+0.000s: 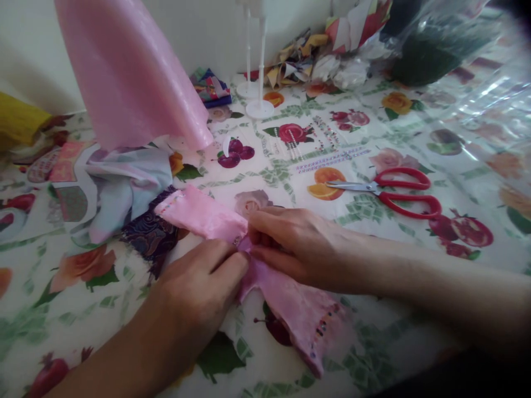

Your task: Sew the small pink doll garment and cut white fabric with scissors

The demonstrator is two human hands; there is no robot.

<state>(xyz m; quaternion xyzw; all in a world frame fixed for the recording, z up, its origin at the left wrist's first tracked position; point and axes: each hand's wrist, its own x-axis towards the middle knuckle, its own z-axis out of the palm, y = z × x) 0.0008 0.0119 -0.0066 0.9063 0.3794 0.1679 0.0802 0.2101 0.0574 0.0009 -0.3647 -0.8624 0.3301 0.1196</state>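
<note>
A pink piece of cloth [290, 307] lies across the middle of the floral tablecloth, narrow at its centre, with rows of small coloured beads near its two ends. My left hand [203, 287] pinches its narrow middle from the near left. Against the same spot, from the right, my right hand [290, 243] has its fingers bent together on the cloth. The two hands nearly touch, and the fingertips are partly hidden. Just behind the right forearm lie red-handled scissors [385, 190], blades pointing left. Strips of small gems [332, 160] rest farther back.
A dark patterned cloth [151, 232] and pale fabric [124, 182] lie at the left. Behind them stands a large pink sheet [133, 72]. White stands [260, 108], fabric scraps [294, 61] and clear plastic [493, 105] line the back and right.
</note>
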